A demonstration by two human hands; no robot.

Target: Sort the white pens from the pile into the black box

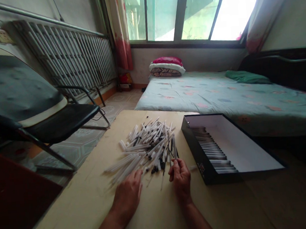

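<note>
Right hand [180, 178] is closed on a few upright pens [174, 147] at the near edge of the pile [147, 146], a properly small pickup; left hand [127, 196] lies flat, fingers together, just left of it; open box [195, 150] of aligned pens stands right of the right hand.

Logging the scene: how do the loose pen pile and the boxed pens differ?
The pile of pens is jumbled, crossing at all angles; the pens in the box lie parallel in one tidy row. The pile looks pale, the boxed pens darker. Both are long, thin pens.
</note>
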